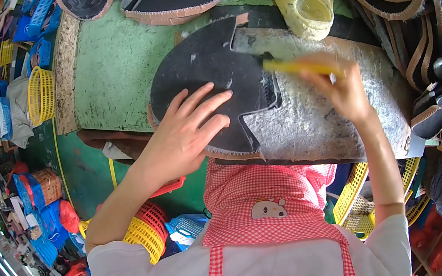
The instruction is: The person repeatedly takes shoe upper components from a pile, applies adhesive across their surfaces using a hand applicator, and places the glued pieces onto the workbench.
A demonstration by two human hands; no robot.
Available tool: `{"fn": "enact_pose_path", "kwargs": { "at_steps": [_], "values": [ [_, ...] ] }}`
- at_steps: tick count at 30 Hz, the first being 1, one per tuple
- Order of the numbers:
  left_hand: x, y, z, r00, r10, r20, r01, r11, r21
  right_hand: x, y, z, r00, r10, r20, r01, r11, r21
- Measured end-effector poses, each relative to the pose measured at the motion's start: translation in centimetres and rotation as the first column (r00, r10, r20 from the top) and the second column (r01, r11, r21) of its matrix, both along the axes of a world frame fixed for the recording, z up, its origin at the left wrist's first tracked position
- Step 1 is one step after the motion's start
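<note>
I'm watching the right hand (344, 87) grasping a slim yellow-handled brush (298, 67) slanting leftward to the notched edge of a black, round-ended fabric piece (241, 69). That piece is lying left of this grip, overlapping a crusted grey board (318, 121). The left hand (189, 121) is nearer, spread loosely over it, grasping nothing. Blur is hiding whether the bristles are touching.
</note>
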State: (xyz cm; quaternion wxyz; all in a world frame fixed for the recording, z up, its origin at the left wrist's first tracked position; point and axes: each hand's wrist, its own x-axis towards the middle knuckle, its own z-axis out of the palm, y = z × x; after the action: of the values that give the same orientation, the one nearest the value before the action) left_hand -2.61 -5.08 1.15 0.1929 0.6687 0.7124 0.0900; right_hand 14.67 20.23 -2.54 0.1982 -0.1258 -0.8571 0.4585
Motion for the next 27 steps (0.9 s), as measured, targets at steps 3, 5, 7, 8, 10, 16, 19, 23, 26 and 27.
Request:
{"fn": "enact_pose_path", "kwargs": {
  "at_steps": [3, 5, 7, 8, 10, 16, 19, 23, 26, 27],
  "values": [
    [-0.2, -0.1, -0.3, 1.0, 0.0, 0.021, -0.001, 0.999, 0.033, 2.5, 0.5, -0.3, 0.988, 0.156, 0.01, -0.155, 0.984, -0.083],
    [-1.1, -0.6, -0.5, 0.999, -0.045, 0.01, 0.043, 0.985, 0.169, 4.4, 0.8, -0.9, 0.986, -0.044, 0.162, 0.091, 0.951, -0.296],
    [-3.3, -1.6, 0.1, 0.933, 0.208, 0.294, -0.258, 0.955, 0.145, 5.7, 1.0, -1.5, 0.936, -0.214, 0.278, 0.315, 0.862, -0.396],
    [-4.9, -2.5, 0.9, 0.741, 0.359, 0.567, -0.487, 0.869, 0.087, 6.1, 1.0, -1.9, 0.92, -0.274, 0.28, 0.367, 0.853, -0.372],
    [-9.7, -3.1, 2.0, 0.509, 0.477, 0.716, -0.836, 0.473, 0.279, 6.2, 1.1, -2.5, 0.928, -0.279, 0.246, 0.361, 0.838, -0.41],
    [-31.1, -6.2, 1.1, 0.311, 0.074, 0.948, -0.95, -0.01, 0.312, 5.1, 1.0, -3.5, 0.946, -0.301, 0.119, 0.319, 0.799, -0.51],
    [-37.9, -6.2, -2.5, 0.214, 0.099, 0.972, -0.974, -0.053, 0.22, 5.4, 1.0, -2.9, 0.942, -0.287, 0.176, 0.337, 0.785, -0.52],
    [-36.4, -2.4, -3.4, 0.25, 0.966, 0.063, -0.332, 0.024, 0.943, 4.7, 1.9, -0.1, 0.952, -0.153, 0.264, 0.283, 0.766, -0.577],
    [-29.6, 3.0, -1.8, 0.693, 0.716, 0.08, -0.391, 0.281, 0.877, 2.1, 3.4, 3.1, 0.972, -0.233, 0.001, 0.214, 0.892, -0.399],
    [-27.1, 4.9, -1.7, 0.757, 0.637, 0.149, -0.464, 0.363, 0.808, 0.7, 3.9, 3.8, 0.937, -0.349, 0.01, 0.337, 0.897, -0.285]
  ]
}}
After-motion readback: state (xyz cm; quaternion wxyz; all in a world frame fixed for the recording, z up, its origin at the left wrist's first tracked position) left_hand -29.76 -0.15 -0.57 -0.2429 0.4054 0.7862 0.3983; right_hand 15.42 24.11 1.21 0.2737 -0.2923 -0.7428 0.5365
